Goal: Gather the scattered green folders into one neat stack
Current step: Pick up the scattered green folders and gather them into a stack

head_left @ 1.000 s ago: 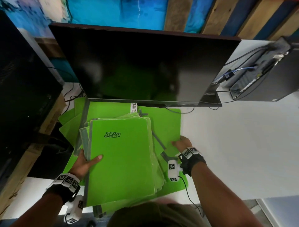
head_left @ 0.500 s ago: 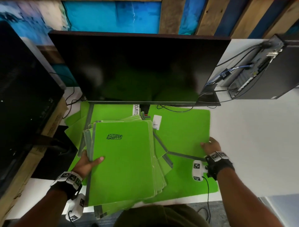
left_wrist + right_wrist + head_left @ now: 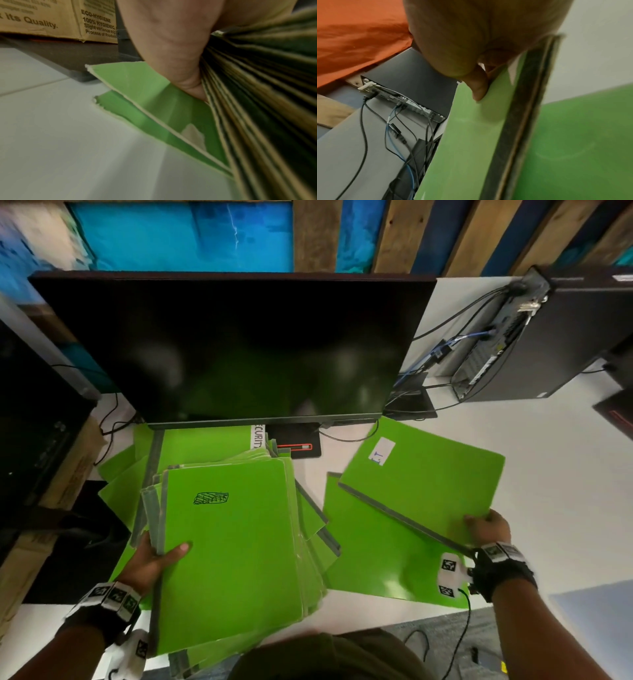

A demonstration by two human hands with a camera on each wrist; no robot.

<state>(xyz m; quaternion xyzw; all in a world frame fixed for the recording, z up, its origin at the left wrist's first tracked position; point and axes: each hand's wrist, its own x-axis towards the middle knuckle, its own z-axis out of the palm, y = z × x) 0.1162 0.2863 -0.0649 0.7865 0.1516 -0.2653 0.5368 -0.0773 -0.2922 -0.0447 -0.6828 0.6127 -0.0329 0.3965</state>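
A thick stack of green folders (image 3: pixel 233 546) lies on the white desk at the lower left. My left hand (image 3: pixel 154 559) grips its left spine edge, thumb on top; the left wrist view shows the fanned folder edges (image 3: pixel 257 108) beside my palm. To the right, my right hand (image 3: pixel 486 530) pinches the near corner of a green folder with a white label (image 3: pixel 421 491) and holds it tilted above the desk. Its dark spine (image 3: pixel 522 108) shows in the right wrist view. Another green folder (image 3: pixel 376 556) lies flat beneath it. More green folders (image 3: pixel 120 477) stick out behind the stack.
A large black monitor (image 3: pixel 239 347) stands just behind the folders, its base (image 3: pixel 294 441) between the piles. A desktop computer (image 3: pixel 534 337) with cables lies at the right rear. A cardboard box (image 3: pixel 56 20) and dark equipment sit left. White desk surface (image 3: pixel 548 491) lies to the right.
My right hand has pulled the labelled folder rightward, out from beside the stack, and lifted it off the desk. The left hand kept its hold on the stack.
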